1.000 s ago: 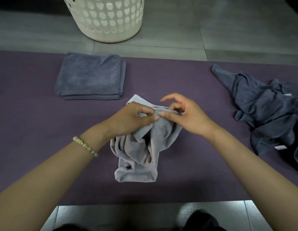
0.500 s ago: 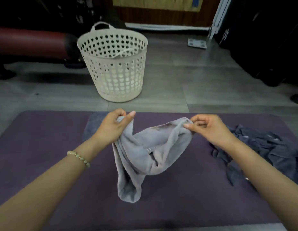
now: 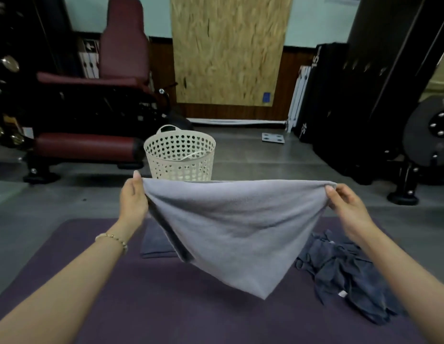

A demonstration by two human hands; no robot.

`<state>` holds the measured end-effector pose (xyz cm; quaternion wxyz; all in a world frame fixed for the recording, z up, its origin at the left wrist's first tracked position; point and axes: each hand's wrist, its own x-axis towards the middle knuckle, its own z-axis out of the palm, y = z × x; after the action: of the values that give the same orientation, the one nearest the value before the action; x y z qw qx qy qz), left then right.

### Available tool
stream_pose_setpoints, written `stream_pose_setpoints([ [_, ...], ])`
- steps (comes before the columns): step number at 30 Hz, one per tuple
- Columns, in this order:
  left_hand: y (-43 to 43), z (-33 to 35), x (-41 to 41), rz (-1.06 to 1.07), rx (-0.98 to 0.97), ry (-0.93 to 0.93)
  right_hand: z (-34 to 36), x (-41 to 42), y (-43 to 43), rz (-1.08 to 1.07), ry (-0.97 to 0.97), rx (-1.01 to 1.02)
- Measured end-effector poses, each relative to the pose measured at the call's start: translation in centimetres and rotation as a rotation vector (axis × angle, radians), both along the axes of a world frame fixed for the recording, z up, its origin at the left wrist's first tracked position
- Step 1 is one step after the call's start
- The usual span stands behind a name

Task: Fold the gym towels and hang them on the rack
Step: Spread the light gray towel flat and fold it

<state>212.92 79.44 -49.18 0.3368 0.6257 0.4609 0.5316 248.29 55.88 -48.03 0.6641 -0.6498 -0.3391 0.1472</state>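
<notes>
Both the left hand and the right hand pinch the top corners of a light grey towel, stretched mid-frame above the purple mat. One folded towel lies behind it; a crumpled dark heap at lower right waits. No rack shows.

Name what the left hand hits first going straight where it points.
Likely the white basket, near its left wall; the left hand, pinching the grey towel, points forward at it. Depth is unclear.
</notes>
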Motion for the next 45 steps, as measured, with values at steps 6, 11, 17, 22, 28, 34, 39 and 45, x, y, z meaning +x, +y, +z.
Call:
stream_pose_setpoints([
  [6,-1.8,2.2,-2.2,0.027,0.016,0.056,2.4,-2.0,-0.3,-0.031,0.023,-0.093],
  [11,-2.3,3.5,-5.9,-0.228,0.05,0.363,3.5,-4.3,-0.5,-0.057,-0.035,-0.251],
  [17,-3.3,5.4,-9.8,-0.356,0.007,0.535,4.8,-6.8,-1.7,0.141,0.01,-0.276],
  [22,-5.6,5.3,-9.7,-0.327,-0.083,0.245,4.0,-8.0,-2.0,0.067,-0.031,-0.19],
  [28,-8.3,4.0,-8.5,-0.433,-0.232,0.214,2.9,-10.3,-3.6,0.12,-0.117,-0.202],
  [34,-8.1,3.7,-6.5,-0.568,-0.451,0.024,1.7,-9.5,-3.8,0.144,-0.033,-0.183],
  [39,-4.6,-0.5,-2.6,-0.538,-0.548,0.06,-2.7,-6.3,-0.8,0.11,-0.025,-0.273],
  [45,2.5,-12.2,4.0,-0.405,-0.552,0.333,-12.8,-0.5,4.9,0.101,-0.072,-0.52],
])
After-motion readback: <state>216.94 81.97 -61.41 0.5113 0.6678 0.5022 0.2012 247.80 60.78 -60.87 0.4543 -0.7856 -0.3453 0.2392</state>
